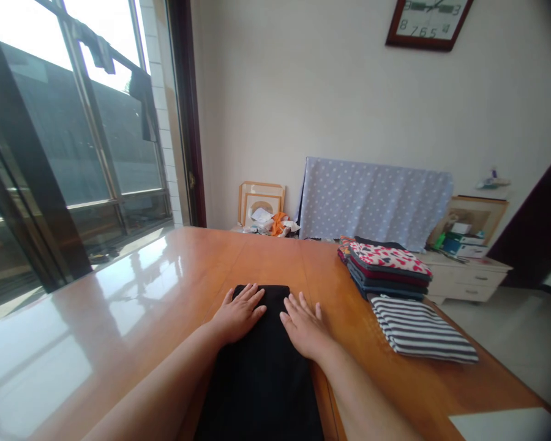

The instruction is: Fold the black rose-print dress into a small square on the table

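Observation:
A black garment (pixel 266 373), folded into a long narrow strip, lies flat on the wooden table (pixel 160 318) and runs out of view at the bottom edge. My left hand (pixel 239 313) rests palm down near its far left corner, fingers stretched out over the cloth. On the opposite edge lies my right hand (pixel 305 326), flat, its fingers spread partly on the cloth. Neither hand grips the fabric. The garment's exact kind cannot be made out.
To the right stands a stack of folded clothes (pixel 388 269), a heart-patterned piece near its top. In front of it lies a striped folded garment (pixel 422 331). A white sheet (pixel 505 425) sits at the near right corner. Beyond are a dotted cloth cover (pixel 371 199) and a cabinet (pixel 472 282).

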### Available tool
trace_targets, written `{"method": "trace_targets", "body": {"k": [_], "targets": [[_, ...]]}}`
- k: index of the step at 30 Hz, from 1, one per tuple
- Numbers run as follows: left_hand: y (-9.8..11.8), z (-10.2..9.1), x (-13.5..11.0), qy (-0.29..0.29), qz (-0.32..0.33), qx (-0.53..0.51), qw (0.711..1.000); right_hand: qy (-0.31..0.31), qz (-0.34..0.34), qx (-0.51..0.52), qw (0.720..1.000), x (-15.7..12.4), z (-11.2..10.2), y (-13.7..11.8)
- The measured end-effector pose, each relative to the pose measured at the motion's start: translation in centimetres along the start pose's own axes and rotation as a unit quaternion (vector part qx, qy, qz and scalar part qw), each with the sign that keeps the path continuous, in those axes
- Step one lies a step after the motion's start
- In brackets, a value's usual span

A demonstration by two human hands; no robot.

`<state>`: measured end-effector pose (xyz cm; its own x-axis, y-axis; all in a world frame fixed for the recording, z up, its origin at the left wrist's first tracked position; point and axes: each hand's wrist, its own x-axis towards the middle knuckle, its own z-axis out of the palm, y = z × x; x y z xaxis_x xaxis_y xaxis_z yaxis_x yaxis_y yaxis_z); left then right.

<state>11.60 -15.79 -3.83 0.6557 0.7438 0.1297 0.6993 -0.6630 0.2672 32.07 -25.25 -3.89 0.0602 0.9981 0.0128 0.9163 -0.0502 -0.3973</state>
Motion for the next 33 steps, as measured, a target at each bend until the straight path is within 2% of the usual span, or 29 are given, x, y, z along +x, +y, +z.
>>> {"method": "trace_targets", "body": {"k": [4,7,11,14,16,19,24,27,33], "targets": [[-0.4,-0.3,-0.6,0.000,-0.013,0.000,1.000,-0.018,0.025,-0.016,0.999,-0.1,0.0,0.1],[-0.5,-0.8,-0.7,0.024,0.004,-0.005,1.000,0.003,0.045,-0.013,0.999,0.1,0.0,0.2],[-0.5,-1.1,-0.8,0.072,0.059,-0.020,0.995,0.111,0.056,-0.012,0.992,0.3,-0.2,0.0],[-0.5,-0.5,-0.7,0.046,0.090,-0.035,0.994,0.172,0.023,-0.018,0.985,0.4,-0.5,-0.6],[-0.6,0.0,-0.6,0.028,0.096,-0.036,0.994,0.157,-0.009,-0.008,0.988,0.4,-0.8,-1.2],[-0.8,0.7,-0.3,0.026,0.095,-0.031,0.995,0.086,-0.052,0.015,0.995,0.6,-0.9,-2.5],[-1.0,1.2,-0.1,0.021,0.087,-0.028,0.996,-0.018,-0.048,0.016,0.999,-0.4,-0.2,-4.6],[-1.0,1.2,-0.1,0.021,0.079,-0.032,0.996,-0.057,-0.040,-0.030,0.997,-2.4,0.5,-5.2],[-1.0,1.1,-0.1,0.008,0.082,-0.031,0.996,-0.068,-0.019,-0.087,0.994,-7.9,0.9,-4.5]]}}
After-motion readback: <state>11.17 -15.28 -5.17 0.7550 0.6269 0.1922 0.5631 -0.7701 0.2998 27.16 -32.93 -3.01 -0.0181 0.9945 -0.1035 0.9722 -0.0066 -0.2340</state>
